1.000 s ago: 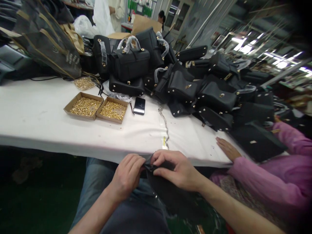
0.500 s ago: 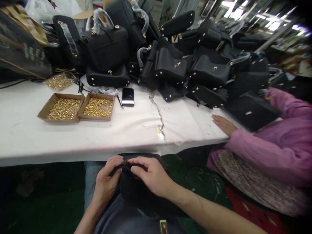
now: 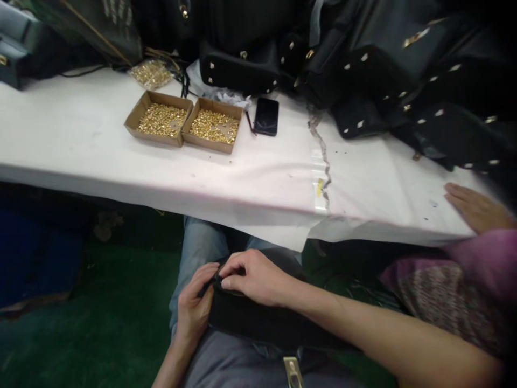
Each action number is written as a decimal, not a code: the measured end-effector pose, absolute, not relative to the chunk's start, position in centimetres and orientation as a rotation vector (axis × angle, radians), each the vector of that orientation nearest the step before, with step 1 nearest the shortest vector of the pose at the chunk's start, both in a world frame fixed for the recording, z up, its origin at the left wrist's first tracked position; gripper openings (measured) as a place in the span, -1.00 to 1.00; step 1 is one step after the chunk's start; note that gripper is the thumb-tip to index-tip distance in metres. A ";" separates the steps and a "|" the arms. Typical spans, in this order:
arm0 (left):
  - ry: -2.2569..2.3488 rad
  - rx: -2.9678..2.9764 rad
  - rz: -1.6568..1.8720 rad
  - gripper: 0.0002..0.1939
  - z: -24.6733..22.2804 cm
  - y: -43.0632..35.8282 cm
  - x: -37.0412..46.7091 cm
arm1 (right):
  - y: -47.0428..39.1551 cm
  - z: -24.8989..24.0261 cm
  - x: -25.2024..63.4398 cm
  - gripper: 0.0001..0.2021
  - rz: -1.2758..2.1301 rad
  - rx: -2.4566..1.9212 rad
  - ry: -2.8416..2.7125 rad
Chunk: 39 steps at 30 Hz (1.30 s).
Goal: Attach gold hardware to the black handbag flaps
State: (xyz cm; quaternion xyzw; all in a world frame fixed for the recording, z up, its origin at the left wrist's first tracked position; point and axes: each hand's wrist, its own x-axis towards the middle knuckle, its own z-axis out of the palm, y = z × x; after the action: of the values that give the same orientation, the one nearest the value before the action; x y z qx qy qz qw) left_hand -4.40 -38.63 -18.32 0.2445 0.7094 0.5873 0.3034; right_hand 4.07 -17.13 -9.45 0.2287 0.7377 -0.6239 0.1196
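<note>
**Black bag (image 3: 258, 323) lies across the lap, its pinched edge hard to make out**

The left hand (image 3: 196, 302) grasps the bag's edge, its thumb side against the dark material. The right hand (image 3: 254, 279) pinches the same edge just beside it; what lies between the fingertips is too dark to tell. The right forearm covers part of the bag, and the frame cuts off a gold metal plate (image 3: 292, 372) below. Two cardboard trays (image 3: 142, 139) of small gold pieces sit on the white table (image 3: 258, 186), near a phone (image 3: 266, 116). Blurred black bags (image 3: 242, 70) run out of view behind. Another person's hand (image 3: 479, 207) rests at right, the sleeve cropped.
</note>
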 end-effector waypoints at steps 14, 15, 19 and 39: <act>1.889 1.027 1.661 -0.62 -21.6 -41.5 -5.3 | -21.7 -10.2 4.5 -0.89 -2.061 0.703 2.163; 1.882 1.035 1.671 -0.60 -21.5 -41.5 -5.3 | -21.7 -10.3 4.5 -0.90 -2.055 0.700 2.160; 1.852 1.094 1.710 -0.54 -20.6 -41.5 -5.2 | -21.9 -10.7 4.5 -0.91 -2.015 0.734 2.162; 2.025 1.299 1.493 -0.42 -19.1 -41.8 -5.1 | -22.1 -10.5 4.4 -0.88 -1.929 0.943 2.062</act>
State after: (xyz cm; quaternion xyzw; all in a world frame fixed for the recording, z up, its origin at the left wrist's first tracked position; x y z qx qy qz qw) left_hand -5.14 -41.80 -19.06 0.4533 0.7065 0.5211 0.1546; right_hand 4.37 -22.12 -10.49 0.3157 0.6902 -0.6459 0.0822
